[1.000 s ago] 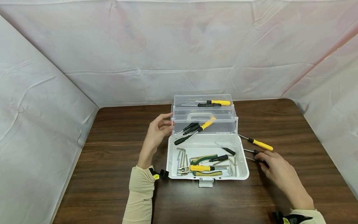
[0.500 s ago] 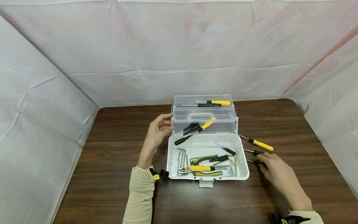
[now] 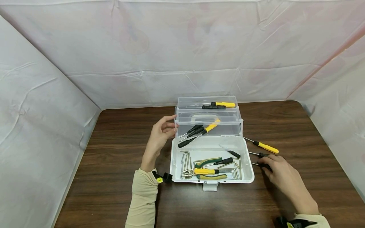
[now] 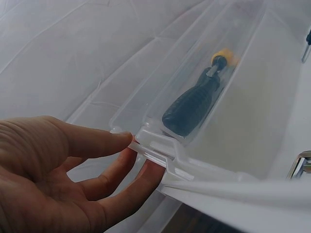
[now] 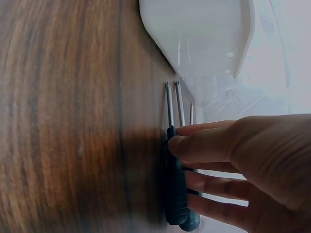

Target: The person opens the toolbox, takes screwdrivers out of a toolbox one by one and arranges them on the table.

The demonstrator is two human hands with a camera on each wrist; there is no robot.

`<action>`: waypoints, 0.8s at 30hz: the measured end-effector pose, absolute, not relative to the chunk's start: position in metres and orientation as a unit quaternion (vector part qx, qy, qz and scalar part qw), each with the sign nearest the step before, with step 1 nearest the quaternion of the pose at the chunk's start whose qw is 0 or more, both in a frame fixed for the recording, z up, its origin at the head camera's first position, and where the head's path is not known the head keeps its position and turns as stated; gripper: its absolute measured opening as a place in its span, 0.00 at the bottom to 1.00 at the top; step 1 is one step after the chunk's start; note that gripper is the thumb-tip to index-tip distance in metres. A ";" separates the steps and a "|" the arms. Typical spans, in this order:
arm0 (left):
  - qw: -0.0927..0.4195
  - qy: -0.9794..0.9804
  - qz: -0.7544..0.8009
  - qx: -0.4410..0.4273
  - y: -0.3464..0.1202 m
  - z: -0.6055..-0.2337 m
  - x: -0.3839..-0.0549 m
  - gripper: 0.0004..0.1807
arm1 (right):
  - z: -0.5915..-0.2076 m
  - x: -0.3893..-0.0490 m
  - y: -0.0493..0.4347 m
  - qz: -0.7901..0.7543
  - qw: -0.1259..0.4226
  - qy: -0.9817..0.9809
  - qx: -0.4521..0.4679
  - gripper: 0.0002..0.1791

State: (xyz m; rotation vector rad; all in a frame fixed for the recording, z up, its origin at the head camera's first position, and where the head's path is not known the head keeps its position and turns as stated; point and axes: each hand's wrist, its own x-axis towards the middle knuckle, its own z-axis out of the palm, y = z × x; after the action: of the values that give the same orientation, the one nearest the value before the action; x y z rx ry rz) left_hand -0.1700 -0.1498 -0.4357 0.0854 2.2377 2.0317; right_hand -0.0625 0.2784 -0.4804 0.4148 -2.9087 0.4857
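My left hand [image 3: 160, 134] pinches the clear plastic side arm [image 4: 158, 155] of the fold-out trays [image 3: 209, 115] between thumb and fingers. The trays stand raised at the back of the white toolbox [image 3: 251, 177], holding several black and yellow screwdrivers. On the table right of the box, my right hand [image 3: 285, 177] pinches a black screwdriver [image 5: 175, 194] near the front of its handle. Its shaft points at the box wall. A second black screwdriver [image 3: 260, 155] lies just behind it, partly hidden by the fingers. Farther back lies a yellow screwdriver [image 3: 266, 147].
Inside the box lie several hex keys [image 3: 185, 158], yellow-handled pliers [image 3: 203, 171], a tool with green handles [image 3: 208, 161] and small black-handled tools [image 3: 225, 161]. A latch [image 3: 209, 186] sticks out at the front. White cloth walls [image 3: 171, 63] surround the brown table [image 3: 119, 152].
My right hand has shifted slightly to the left, and the black screwdriver at its fingertips has moved a little toward the front. My left hand has stayed in place.
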 end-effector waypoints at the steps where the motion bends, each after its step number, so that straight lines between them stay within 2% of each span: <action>1: 0.059 0.740 0.670 0.028 -0.150 -0.435 -0.170 0.30 | -0.480 -0.063 0.278 0.164 0.083 -0.973 0.140 0.18; 15: 0.058 0.748 0.661 0.028 -0.150 -0.435 -0.169 0.30 | -0.464 -0.068 0.273 0.168 0.106 -0.967 0.160 0.17; 24: 0.057 0.747 0.661 0.031 -0.150 -0.436 -0.169 0.30 | -0.446 -0.069 0.268 0.157 0.158 -0.959 0.178 0.20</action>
State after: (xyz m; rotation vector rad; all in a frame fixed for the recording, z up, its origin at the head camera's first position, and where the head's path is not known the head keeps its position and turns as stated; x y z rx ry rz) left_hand -0.1692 -0.1498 -0.4356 0.0934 2.2652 2.0055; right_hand -0.0686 0.2676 -0.4462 0.5085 -2.7418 0.4496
